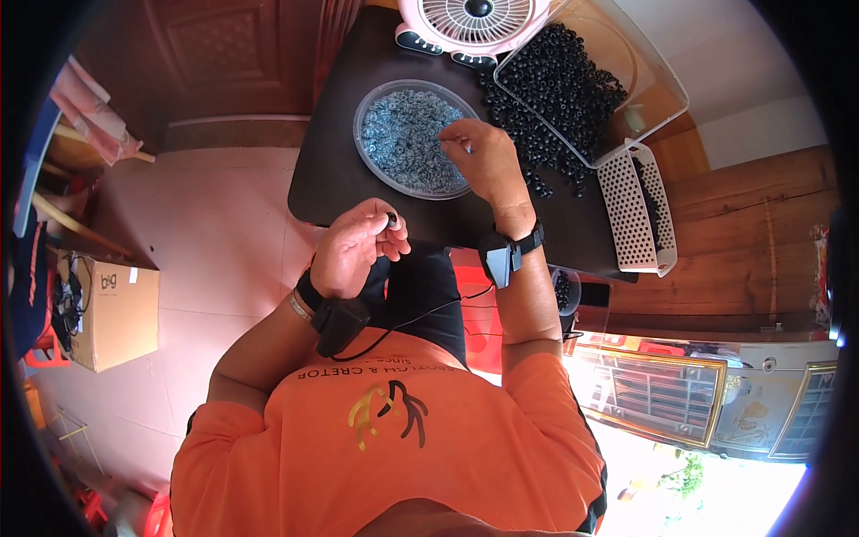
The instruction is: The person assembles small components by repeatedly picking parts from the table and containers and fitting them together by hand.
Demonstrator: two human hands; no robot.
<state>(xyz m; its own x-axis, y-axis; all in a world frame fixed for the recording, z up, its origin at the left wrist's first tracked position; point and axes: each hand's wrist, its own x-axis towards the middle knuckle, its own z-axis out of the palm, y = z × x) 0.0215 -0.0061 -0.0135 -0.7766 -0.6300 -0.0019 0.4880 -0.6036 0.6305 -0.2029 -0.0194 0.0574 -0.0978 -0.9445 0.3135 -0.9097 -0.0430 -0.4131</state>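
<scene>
- Left hand (347, 252), at the centre of the frame, is held with its fingers curled; a small, glossy black round piece (391, 220) is gripped near the thumb and fingertips.
- Right hand (488, 166), right of and above the left one, is held over the right edge of a round, clear plastic tray (414, 192); its thumb and fingertips are brought close together, and whether anything is pinched there cannot be told.
- The tray, in the upper middle, is filled with small, pale blue ring-like pieces (403, 134).
- By a rectangular, clear plastic bin (544, 122), in the upper right, many small black round pieces (573, 85) are heaped.
- Both tray and heap are supported by a dark table (320, 174).
- A white perforated plastic basket (617, 210) is placed at the table's right edge.
- A pink fan (477, 11) is seen at the top.
</scene>
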